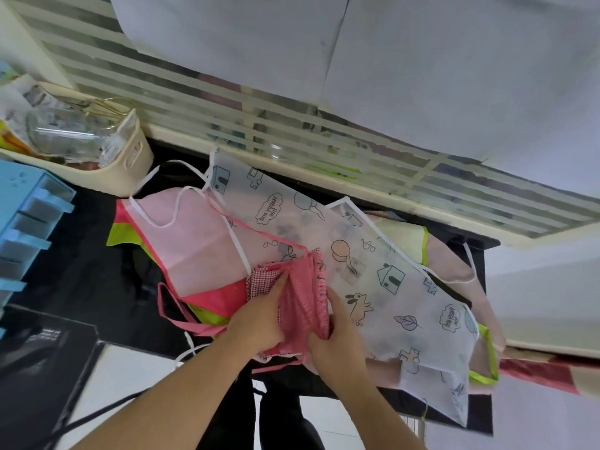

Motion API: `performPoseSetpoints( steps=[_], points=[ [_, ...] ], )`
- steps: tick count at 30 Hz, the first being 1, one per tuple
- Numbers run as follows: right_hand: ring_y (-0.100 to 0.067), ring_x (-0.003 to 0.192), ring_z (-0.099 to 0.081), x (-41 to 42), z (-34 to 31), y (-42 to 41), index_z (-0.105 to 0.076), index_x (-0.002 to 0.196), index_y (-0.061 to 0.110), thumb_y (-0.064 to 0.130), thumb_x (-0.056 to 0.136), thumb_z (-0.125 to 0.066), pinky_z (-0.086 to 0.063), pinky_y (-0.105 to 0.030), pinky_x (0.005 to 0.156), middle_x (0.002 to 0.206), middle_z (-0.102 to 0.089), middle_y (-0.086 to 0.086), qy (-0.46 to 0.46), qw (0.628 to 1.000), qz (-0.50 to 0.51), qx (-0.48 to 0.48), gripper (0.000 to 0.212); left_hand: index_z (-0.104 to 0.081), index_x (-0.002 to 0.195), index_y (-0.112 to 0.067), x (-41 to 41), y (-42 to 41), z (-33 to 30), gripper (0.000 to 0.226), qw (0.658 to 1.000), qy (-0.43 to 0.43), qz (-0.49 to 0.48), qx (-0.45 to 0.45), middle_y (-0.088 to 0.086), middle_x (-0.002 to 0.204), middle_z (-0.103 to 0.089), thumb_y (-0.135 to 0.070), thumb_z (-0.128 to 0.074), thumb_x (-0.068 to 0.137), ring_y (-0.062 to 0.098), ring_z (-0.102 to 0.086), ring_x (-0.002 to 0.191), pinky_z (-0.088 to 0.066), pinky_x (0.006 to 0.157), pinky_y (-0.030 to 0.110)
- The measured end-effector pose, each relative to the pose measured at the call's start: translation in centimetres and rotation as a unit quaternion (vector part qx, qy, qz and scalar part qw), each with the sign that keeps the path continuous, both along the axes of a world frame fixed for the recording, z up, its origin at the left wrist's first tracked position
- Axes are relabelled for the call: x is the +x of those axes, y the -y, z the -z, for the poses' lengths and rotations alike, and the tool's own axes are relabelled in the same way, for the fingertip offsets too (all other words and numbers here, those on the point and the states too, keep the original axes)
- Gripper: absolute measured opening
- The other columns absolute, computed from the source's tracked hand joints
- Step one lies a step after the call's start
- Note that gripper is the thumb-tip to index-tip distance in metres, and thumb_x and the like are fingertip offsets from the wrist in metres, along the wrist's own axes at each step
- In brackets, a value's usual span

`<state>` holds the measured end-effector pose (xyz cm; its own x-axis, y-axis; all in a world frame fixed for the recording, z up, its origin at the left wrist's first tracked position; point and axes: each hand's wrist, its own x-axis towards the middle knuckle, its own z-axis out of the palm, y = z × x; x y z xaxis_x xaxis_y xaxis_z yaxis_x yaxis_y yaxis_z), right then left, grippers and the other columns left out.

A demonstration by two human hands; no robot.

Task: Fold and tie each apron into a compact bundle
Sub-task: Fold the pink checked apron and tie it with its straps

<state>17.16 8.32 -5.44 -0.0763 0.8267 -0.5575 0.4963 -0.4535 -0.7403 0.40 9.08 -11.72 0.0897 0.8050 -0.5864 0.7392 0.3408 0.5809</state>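
Red checked apron, part-folded, long axis running away from the person.
Left hand presses flat; right hand grip pinches near edge.

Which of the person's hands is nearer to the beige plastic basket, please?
Left. The left hand presses the red checked apron on the side toward the beige plastic basket; the right hand grips the same apron farther away.
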Motion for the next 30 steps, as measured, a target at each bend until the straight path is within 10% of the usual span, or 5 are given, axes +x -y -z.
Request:
performPoseSetpoints(
  steps=[8,13,18,25,30],
  points=[
    [-0.022,0.119,-0.06,-3.1,-0.7,0.7,-0.002,0.163,0.044,0.009,0.089,-0.053,-0.056,-0.039,0.095,0.137,-0.057,0.003,0.137,0.963,-0.205,0.11,0.097,-0.058,0.138,-0.047,-0.7,-0.9,0.4,0.058,0.96,0.168,-0.221,-0.028,-0.007,0.119,-0.076,-0.019,-0.061,0.088,0.018,-0.071,0.11,-0.055,0.103,0.038],
    [-0.027,0.105,-0.064,-4.5,0.3,1.0,0.011,0.162,0.039,0.006,0.085,-0.053,-0.055,-0.042,0.082,0.131,-0.056,-0.002,0.205,0.932,-0.29,0.072,0.105,-0.075,0.122,-0.016,-0.7,-1.3,-2.0,0.036,0.71,0.492,-0.471,-0.179,0.015,0.121,-0.076,-0.039,-0.056,0.103,0.033,-0.07,0.116,-0.052,0.105,0.049],
    [-0.027,0.106,-0.06,-5.4,1.4,2.0,0.003,0.162,0.025,0.007,0.079,-0.063,-0.054,-0.04,0.082,0.127,-0.051,-0.001,0.244,0.891,-0.377,0.059,0.108,-0.072,0.108,-0.002,-1.5,-1.4,-0.7,0.019,0.813,0.336,-0.454,-0.142,0.027,0.109,-0.075,0.002,-0.056,0.098,0.039,-0.073,0.098,-0.058,0.097,0.055],
    [-0.026,0.109,-0.051,-4.4,3.5,3.1,-0.005,0.159,0.033,0.019,0.081,-0.063,-0.053,-0.04,0.089,0.128,-0.037,-0.003,0.324,0.886,-0.319,0.086,0.098,-0.071,0.108,-0.009,-2.4,-1.9,1.0,0.031,0.831,0.298,-0.449,-0.136,0.02,0.107,-0.077,0.013,-0.051,0.097,0.041,-0.072,0.106,-0.056,0.1,0.056],
    [-0.024,0.076,-0.06,-3.3,4.7,3.5,-0.052,0.126,0.036,0.007,0.06,-0.067,-0.055,-0.036,0.054,0.099,-0.053,0.001,0.317,0.859,-0.371,0.154,0.074,-0.068,0.11,-0.017,-3.2,-1.1,1.4,0.02,0.934,0.15,-0.317,-0.066,0.002,0.11,-0.073,-0.004,-0.064,0.096,0.025,-0.068,0.108,-0.053,0.095,0.036]
  ],
)
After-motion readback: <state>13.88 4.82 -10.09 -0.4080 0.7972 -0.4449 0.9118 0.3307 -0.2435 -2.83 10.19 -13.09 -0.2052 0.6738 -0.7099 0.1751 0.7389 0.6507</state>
